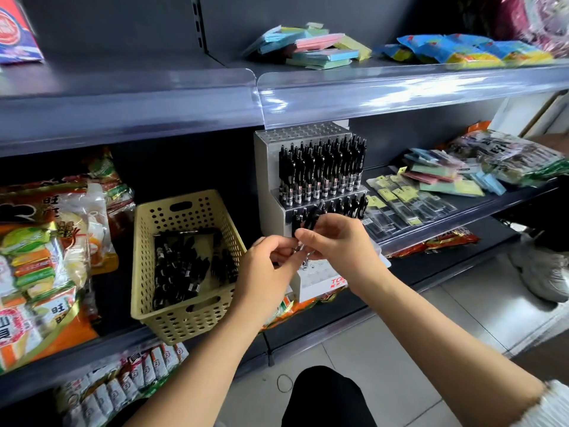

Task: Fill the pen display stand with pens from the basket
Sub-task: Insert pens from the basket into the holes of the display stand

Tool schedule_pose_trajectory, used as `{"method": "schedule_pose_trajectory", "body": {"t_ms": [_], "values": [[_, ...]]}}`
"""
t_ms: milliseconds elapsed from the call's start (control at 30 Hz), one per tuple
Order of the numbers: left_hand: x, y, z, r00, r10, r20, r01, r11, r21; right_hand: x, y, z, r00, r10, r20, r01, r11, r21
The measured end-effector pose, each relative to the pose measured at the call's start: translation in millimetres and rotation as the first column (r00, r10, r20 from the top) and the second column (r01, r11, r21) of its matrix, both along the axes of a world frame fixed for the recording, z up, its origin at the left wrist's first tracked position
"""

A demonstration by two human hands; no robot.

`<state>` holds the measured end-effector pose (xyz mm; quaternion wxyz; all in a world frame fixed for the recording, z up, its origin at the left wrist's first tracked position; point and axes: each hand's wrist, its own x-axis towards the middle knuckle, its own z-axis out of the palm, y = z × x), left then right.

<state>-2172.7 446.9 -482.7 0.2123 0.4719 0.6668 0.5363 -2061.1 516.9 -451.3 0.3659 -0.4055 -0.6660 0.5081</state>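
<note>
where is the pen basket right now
In the head view the beige perforated basket sits on the middle shelf, left of centre, between the snack packets and the white pen display stand.

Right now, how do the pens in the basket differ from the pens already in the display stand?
The basket pens lie loose in a jumbled heap in the basket; the stand pens stand upright in neat rows. The basket pens point every way, while the stand pens sit side by side on stepped tiers of the display stand. Both are black pens with pale bands.
</note>
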Motion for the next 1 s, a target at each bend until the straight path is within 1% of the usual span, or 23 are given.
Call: {"method": "schedule_pose_trajectory", "body": {"t_ms": [100,133,167,233,333,400,467,533,600,667,800,933,1000], "values": [[4,3,-5,0.997,0.04,-0.062,-0.039,0.999,0.027,4,-1,-4,0.99,-0.046,-0.137,0.024,0.986,-0.163],[4,4,-6,0.994,0.045,-0.096,-0.043,0.999,0.027,7,-1,-3,0.987,-0.046,-0.154,0.015,0.981,-0.193],[3,4,-6,0.989,0.047,-0.143,-0.044,0.999,0.019,10,1,-1,0.989,-0.035,-0.141,0.008,0.982,-0.19],[-3,3,-6,0.966,0.054,-0.255,-0.056,0.998,-0.002,19,8,6,0.998,-0.029,-0.063,0.022,0.993,-0.112],[-20,-4,-9,0.902,0.112,-0.418,-0.131,0.991,-0.018,30,26,12,0.994,-0.107,0.032,0.105,0.993,0.061],[-33,-9,-14,0.845,0.129,-0.518,-0.207,0.974,-0.094,29,38,8,0.983,-0.16,0.085,0.146,0.978,0.148],[-44,-14,-18,0.813,0.075,-0.578,-0.246,0.943,-0.224,24,46,0,0.97,-0.203,0.135,0.169,0.96,0.225],[-51,-19,-21,0.812,0.005,-0.583,-0.248,0.908,-0.339,17,50,-8,0.961,-0.224,0.165,0.173,0.945,0.278],[-55,-23,-22,0.808,-0.035,-0.588,-0.242,0.89,-0.386,12,53,-14,0.952,-0.233,0.198,0.163,0.935,0.316],[-58,-25,-22,0.794,-0.058,-0.605,-0.236,0.888,-0.395,9,53,-17,0.939,-0.24,0.247,0.143,0.924,0.356],[-57,-26,-20,0.772,-0.082,-0.63,-0.227,0.89,-0.394,7,53,-23,0.921,-0.258,0.293,0.12,0.901,0.417],[-58,-26,-20,0.769,-0.08,-0.634,-0.242,0.882,-0.404,7,54,-31,0.883,-0.254,0.394,0.077,0.908,0.413],[-59,-25,-21,0.773,-0.083,-0.629,-0.24,0.88,-0.411,6,55,-37,0.872,-0.252,0.419,0.069,0.912,0.405]]}}
